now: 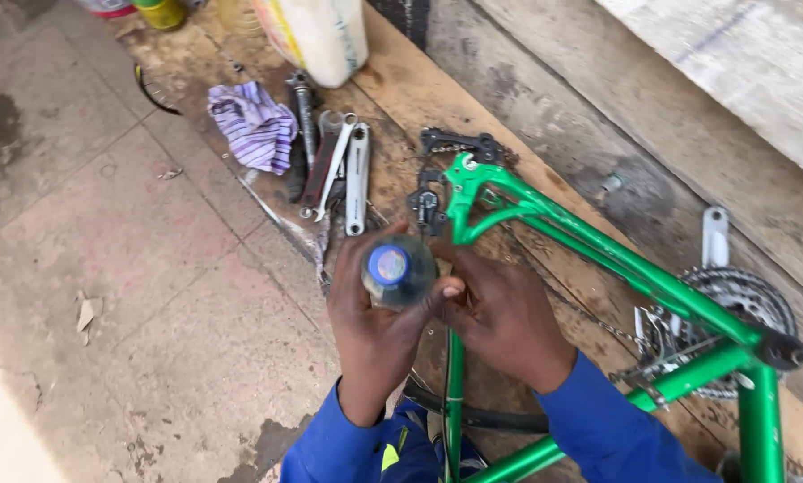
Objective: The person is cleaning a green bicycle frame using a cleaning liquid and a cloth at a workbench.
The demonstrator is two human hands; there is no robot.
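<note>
Near centre, the left hand (374, 326) is gripping a small blue-capped bottle (398, 271) tight; the right hand (500, 317), fingers curled, is touching it. Its cap is seemingly on, beside the green bicycle frame (598, 250); wrenches (339, 170) are lying untouched farther off.

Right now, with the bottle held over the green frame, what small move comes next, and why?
Probably tip the bottle down toward the rear derailleur. The left hand grips the bottle upright, its blue cap facing the camera, the right hand steadies it, and the derailleur hangs just beyond on the green frame.
</note>
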